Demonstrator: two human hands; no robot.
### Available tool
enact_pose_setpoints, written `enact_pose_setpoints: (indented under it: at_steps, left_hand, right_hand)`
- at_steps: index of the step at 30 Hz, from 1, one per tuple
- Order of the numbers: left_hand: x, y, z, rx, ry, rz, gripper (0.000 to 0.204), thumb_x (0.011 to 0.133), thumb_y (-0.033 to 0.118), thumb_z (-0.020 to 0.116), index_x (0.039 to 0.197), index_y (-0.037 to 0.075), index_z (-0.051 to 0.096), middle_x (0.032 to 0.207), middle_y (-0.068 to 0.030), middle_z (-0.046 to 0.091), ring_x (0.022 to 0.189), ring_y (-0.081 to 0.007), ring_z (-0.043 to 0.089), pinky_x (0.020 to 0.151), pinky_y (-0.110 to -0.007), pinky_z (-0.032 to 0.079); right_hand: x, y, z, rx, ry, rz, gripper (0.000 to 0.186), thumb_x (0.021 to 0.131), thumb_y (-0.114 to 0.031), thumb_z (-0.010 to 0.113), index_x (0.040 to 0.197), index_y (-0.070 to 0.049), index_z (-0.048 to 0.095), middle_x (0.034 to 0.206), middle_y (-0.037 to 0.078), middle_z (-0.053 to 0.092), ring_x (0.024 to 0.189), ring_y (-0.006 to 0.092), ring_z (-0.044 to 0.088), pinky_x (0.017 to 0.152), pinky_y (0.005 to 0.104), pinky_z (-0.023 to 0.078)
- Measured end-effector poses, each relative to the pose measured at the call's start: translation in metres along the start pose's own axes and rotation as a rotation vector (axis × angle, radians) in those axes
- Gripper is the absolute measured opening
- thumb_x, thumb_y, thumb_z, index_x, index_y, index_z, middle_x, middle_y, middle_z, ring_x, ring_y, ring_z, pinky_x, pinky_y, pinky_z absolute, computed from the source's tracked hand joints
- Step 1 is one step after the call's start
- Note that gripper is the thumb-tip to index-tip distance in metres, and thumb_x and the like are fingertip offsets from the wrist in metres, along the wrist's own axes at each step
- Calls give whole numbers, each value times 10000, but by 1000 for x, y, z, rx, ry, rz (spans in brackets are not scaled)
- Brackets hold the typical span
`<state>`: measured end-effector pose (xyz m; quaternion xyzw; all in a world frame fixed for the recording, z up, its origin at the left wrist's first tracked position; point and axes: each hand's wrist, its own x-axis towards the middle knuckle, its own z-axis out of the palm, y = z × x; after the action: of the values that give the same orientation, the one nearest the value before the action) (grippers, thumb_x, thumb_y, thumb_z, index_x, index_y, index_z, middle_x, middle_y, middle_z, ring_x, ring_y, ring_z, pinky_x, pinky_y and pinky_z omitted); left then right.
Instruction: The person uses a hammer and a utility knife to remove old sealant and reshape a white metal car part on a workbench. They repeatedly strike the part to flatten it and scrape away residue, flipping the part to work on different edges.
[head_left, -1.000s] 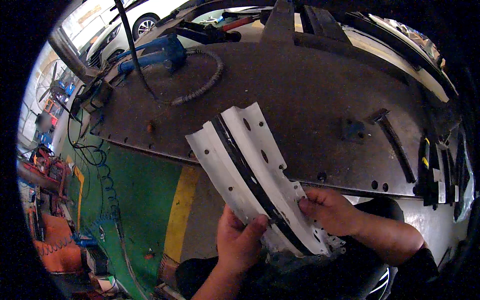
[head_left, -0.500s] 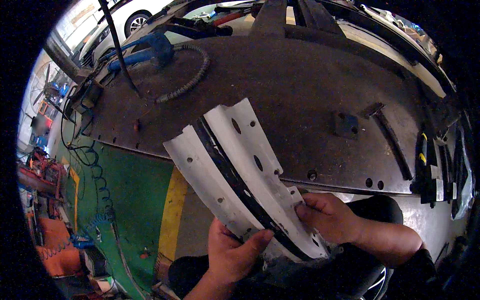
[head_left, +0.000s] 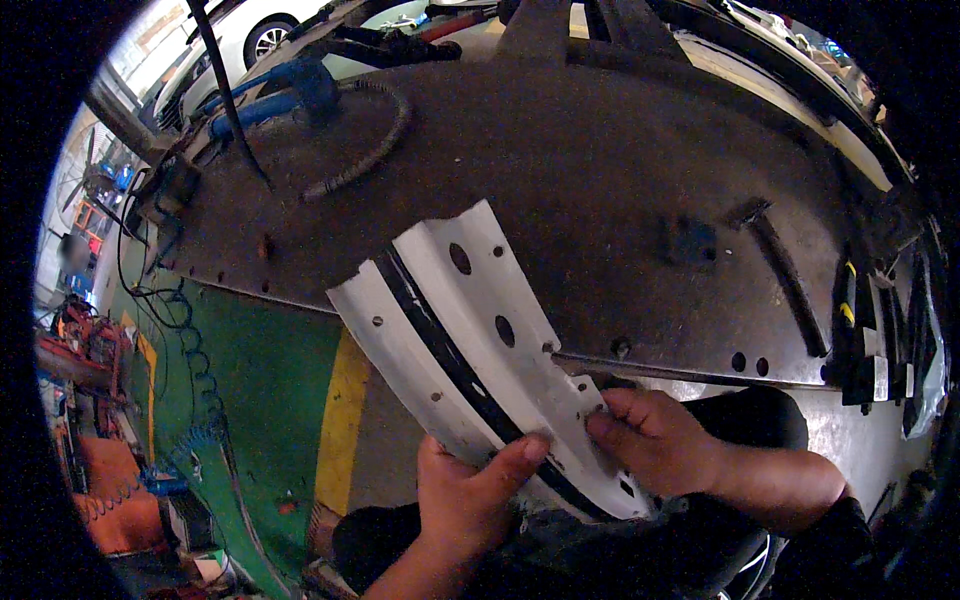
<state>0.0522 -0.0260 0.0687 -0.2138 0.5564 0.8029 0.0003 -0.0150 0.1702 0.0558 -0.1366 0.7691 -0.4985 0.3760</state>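
Panel (head_left: pixel 490 370): white, curved sheet-metal section with lengthwise ridges; held between both hands, slanted from upper left to lower right; far end overlapping the tabletop's front edge in view, near end over the dark-clothed lap; contact with either surface impossible to tell.
Dark strip (head_left: pixel 436 327): narrow black band along the panel's central channel, scuffed with pale marks.
Panel holes: two large dark ovals on the right-hand flange, with smaller round holes near both long edges.
Left hand (head_left: pixel 475 500): gripping the panel's left edge near the lower end; thumb laid across the upper face, reaching the dark strip; remaining fingers curled under the edge, largely hidden.
Right hand (head_left: pixel 655 440): closed on the panel's right edge, beside a small projecting tab; thumb against the flange, forefinger bent alongside; other fingers out of sight.
Tabletop (head_left: pixel 520 150): broad, dark metal plate beyond the panel, with round holes along the front edge.
Hammer (head_left: pixel 790 280): on the right part of the tabletop, head away from the wearer, handle toward the front edge.
Block (head_left: pixel 690 240): small, dark, just left of the hammer.
Blue pump-like tool (head_left: pixel 305 92): at the tabletop's far left, beside a curved ribbed hose (head_left: pixel 385 140).
Floor (head_left: pixel 265 350): green, bordered by a yellow stripe (head_left: pixel 343 420), below and left of the tabletop.
White car (head_left: pixel 232 50): upper-left background, one wheel visible.
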Motion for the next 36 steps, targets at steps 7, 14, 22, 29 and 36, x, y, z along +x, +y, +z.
enact_pose_setpoints:
  at_steps: [7, 14, 22, 29, 36]
  left_hand:
    - [-5, 0, 4, -48, 2, 38, 372, 844, 129, 743, 1146, 3, 566, 1045, -100, 673, 927, -198, 650, 848, -338, 518]
    - [-7, 2, -2, -208, -80, 5, 418, 829, 66, 733, 1186, -7, 529, 1080, -128, 666, 990, -229, 648, 908, -371, 506]
    - [-5, 4, -2, -418, -83, -28, 556, 734, 17, 785, 1218, -18, 514, 1100, -150, 666, 1011, -279, 654, 929, -422, 510]
    - [1, 0, -7, -487, -129, -85, 576, 707, 5, 802, 1213, -21, 528, 1100, -152, 665, 1033, -283, 649, 963, -429, 496]
    - [-3, -1, -11, -441, -108, -112, 533, 735, 12, 784, 1210, -16, 542, 1122, -147, 661, 1037, -280, 648, 957, -422, 499]
  right_hand:
    - [6, 9, -7, -49, -41, -13, 374, 1015, -355, 425, 1087, -38, 609, 824, 137, 668, 786, 243, 660, 733, 386, 507]
    - [4, 6, -1, 349, -76, 62, 369, 1016, -357, 463, 1119, -44, 630, 871, 62, 687, 811, 105, 610, 753, 317, 503]
    - [5, 9, 0, 259, -37, 23, 318, 1014, -318, 483, 1054, -36, 624, 778, -8, 625, 714, 81, 542, 648, 301, 472]
    - [5, 15, -2, 213, -23, -3, 291, 1004, -307, 495, 992, -41, 612, 736, -21, 588, 691, 81, 523, 632, 297, 460]
    - [1, 4, -3, 295, -23, 57, 314, 996, -325, 512, 1075, -49, 638, 825, -6, 644, 759, 74, 555, 698, 281, 477]
